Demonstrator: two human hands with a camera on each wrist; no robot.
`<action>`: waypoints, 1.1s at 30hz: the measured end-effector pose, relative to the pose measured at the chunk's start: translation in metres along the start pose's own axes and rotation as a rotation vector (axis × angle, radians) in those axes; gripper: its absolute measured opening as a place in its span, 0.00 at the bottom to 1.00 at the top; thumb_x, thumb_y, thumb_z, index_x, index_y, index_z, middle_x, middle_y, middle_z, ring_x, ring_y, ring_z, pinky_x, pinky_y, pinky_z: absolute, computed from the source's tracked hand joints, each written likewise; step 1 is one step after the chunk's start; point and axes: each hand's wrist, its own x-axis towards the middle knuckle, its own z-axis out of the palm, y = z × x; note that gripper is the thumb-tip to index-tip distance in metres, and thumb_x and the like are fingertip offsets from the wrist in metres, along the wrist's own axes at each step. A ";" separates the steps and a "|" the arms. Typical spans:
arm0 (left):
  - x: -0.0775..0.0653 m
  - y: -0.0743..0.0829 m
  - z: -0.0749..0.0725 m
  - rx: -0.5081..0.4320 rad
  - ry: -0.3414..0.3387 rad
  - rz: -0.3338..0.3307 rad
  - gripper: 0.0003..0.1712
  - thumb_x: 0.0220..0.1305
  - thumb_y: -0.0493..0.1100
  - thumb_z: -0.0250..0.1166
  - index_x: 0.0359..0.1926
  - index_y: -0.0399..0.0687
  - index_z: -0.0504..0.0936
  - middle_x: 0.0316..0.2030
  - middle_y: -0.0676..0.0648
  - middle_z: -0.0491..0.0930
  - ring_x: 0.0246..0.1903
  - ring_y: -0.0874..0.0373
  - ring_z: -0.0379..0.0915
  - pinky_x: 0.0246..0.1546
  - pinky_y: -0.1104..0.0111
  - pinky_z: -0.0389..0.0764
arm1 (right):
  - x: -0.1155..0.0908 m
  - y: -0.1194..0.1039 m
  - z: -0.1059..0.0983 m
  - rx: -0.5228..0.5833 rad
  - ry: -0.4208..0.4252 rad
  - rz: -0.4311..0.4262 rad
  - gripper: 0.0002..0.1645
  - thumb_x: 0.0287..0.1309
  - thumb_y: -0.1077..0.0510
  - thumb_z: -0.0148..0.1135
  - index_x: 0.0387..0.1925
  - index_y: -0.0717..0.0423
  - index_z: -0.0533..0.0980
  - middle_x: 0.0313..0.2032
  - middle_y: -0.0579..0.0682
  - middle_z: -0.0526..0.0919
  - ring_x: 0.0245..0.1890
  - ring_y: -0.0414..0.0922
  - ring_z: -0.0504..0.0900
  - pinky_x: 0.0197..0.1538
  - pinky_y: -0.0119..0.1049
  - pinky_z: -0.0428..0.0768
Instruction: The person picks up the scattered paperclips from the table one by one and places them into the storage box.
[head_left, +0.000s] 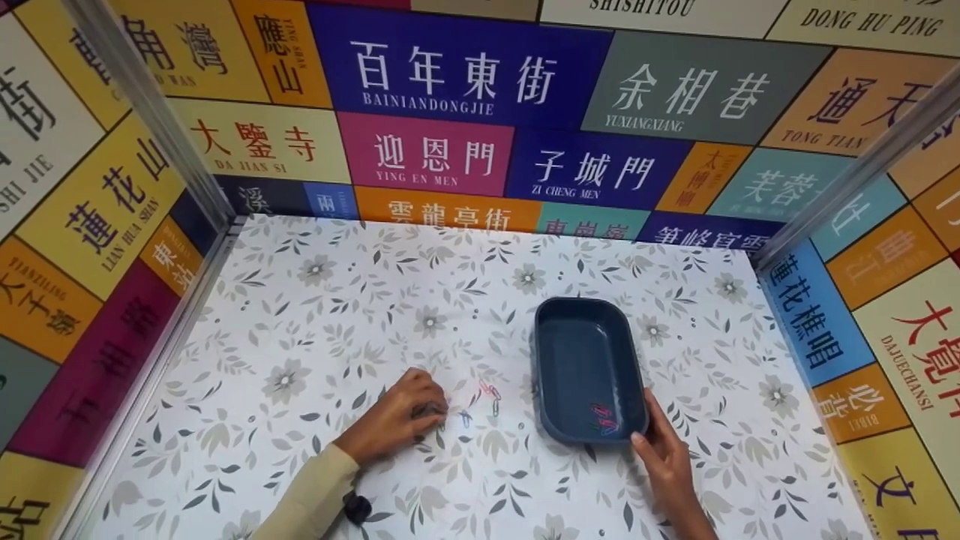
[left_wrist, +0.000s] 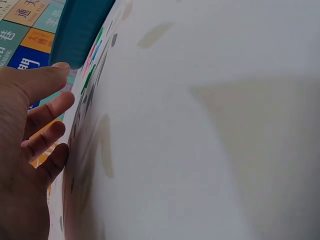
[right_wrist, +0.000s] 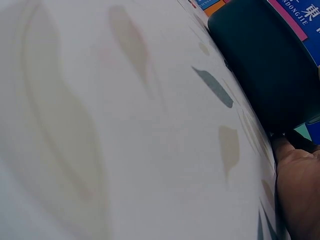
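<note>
My left hand is low over the tabletop, its fingers loosely bent. In the left wrist view, a gap shows between the thumb and the fingers, with nothing held there. Just to its right lie several colored paper clips, including a blue paper clip. At the near right corner of a dark blue rectangular plastic tray, my right hand grips the wall, thumb at the rim and fingers along the outer side. A few red, blue and green paper clips lie in the tray's near right corner.
The white table has a grey leaf and flower pattern. Panels with colorful street-name signs stand behind and at both sides, joined by metal corner posts. A small black object sits by the left sleeve.
</note>
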 end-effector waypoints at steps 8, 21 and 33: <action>-0.004 -0.007 -0.006 0.007 -0.063 0.001 0.07 0.66 0.35 0.78 0.45 0.44 0.94 0.54 0.46 0.85 0.59 0.50 0.73 0.62 0.54 0.78 | 0.001 0.001 0.001 0.004 -0.004 -0.024 0.42 0.76 0.78 0.52 0.85 0.69 0.52 0.85 0.48 0.60 0.82 0.33 0.59 0.77 0.25 0.62; -0.002 -0.007 -0.007 0.046 -0.074 0.020 0.03 0.67 0.38 0.79 0.41 0.47 0.96 0.55 0.46 0.84 0.61 0.51 0.73 0.64 0.57 0.78 | 0.000 -0.002 0.002 -0.047 0.030 0.026 0.43 0.76 0.77 0.54 0.85 0.73 0.50 0.86 0.56 0.56 0.80 0.27 0.60 0.76 0.22 0.62; 0.000 -0.008 -0.004 0.063 -0.041 0.047 0.03 0.67 0.35 0.78 0.36 0.46 0.94 0.52 0.45 0.84 0.59 0.51 0.74 0.61 0.58 0.80 | -0.001 -0.001 0.001 -0.014 0.021 0.015 0.42 0.76 0.77 0.53 0.86 0.68 0.52 0.86 0.59 0.54 0.83 0.35 0.58 0.77 0.24 0.61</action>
